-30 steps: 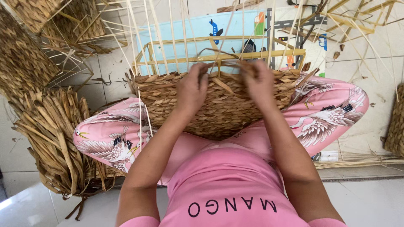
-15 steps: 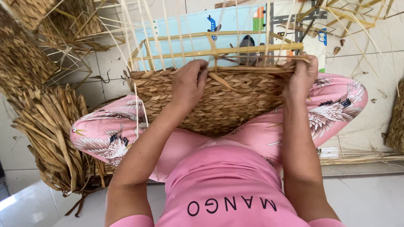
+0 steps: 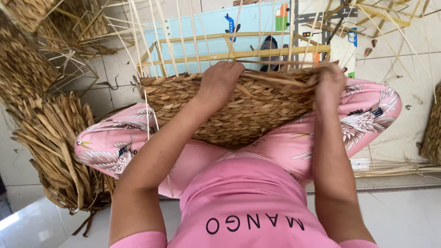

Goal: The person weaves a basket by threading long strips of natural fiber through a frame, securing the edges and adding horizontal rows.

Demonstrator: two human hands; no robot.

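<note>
A half-woven straw basket [image 3: 239, 115] rests in my lap between my knees, with thin pale upright stakes [image 3: 183, 41] rising from its rim around a yellow frame [image 3: 239, 53]. My left hand [image 3: 219, 81] presses on the basket's top edge near the middle, fingers curled over the weave. At the right end of the rim my right hand [image 3: 330, 85] pinches a flat straw strand [image 3: 280, 79] that runs along the rim towards my left hand.
A bundle of dried straw [image 3: 59, 151] lies at my left knee. More woven baskets [image 3: 27, 59] stand at the upper left, another [image 3: 432, 133] at the right edge. Loose strands [image 3: 395, 169] lie on the tiled floor at right. A light blue mat [image 3: 216, 27] lies beyond the basket.
My right hand has moved from the middle of the rim out to its right end, drawing the strand along. My left hand stays near the middle.
</note>
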